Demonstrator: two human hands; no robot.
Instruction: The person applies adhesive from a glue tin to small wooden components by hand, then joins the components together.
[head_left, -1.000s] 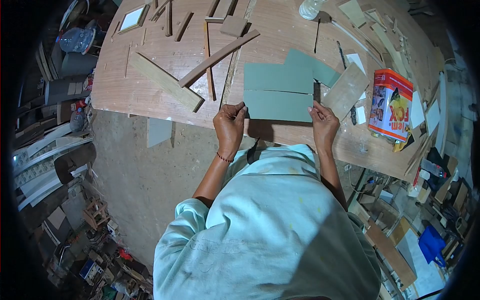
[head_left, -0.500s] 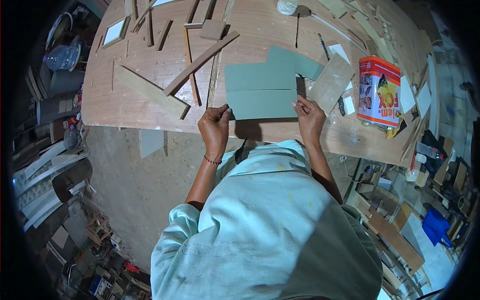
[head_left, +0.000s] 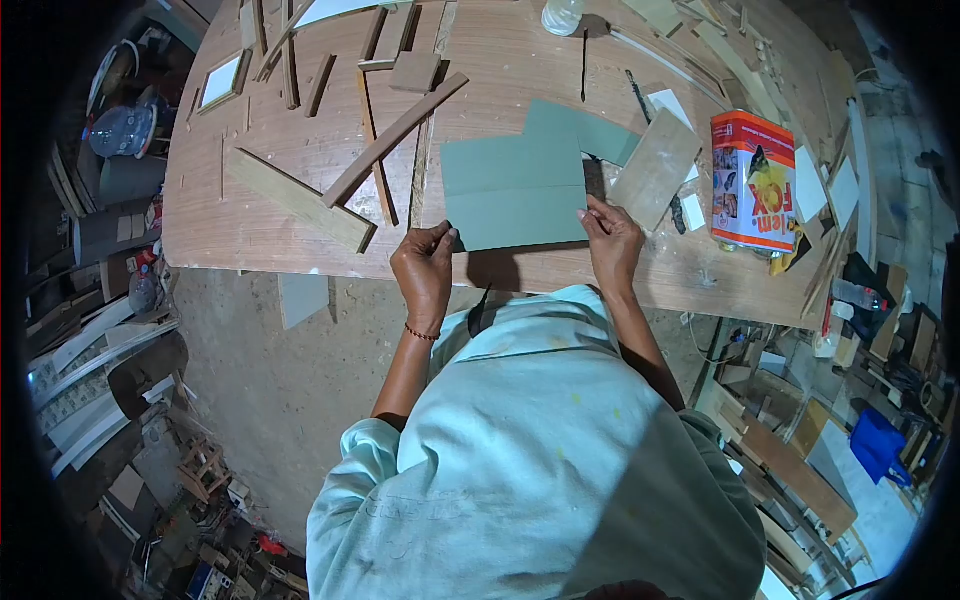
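Note:
A grey-green rectangular sheet (head_left: 513, 190) with a crease line across its middle is held up over the table's near edge. My left hand (head_left: 424, 265) pinches its lower left corner. Its right edge, near the bottom, is between the thumb and fingers of my right hand (head_left: 613, 240). Behind it lies another grey-green sheet (head_left: 585, 128), partly covered by the held one. A pale wooden board (head_left: 656, 170) rests just beyond my right hand.
A red and white glue can (head_left: 752, 182) stands at the right of the wooden table (head_left: 290, 160). Wood strips (head_left: 395, 140), a long board (head_left: 300, 197) and a small frame (head_left: 221, 82) lie to the left. A clear container (head_left: 562, 15) is at the back.
The held sheet's near edge has come slightly towards me, and its crease looks flatter and fainter. Both hands keep their pinch and have shifted slightly down in view.

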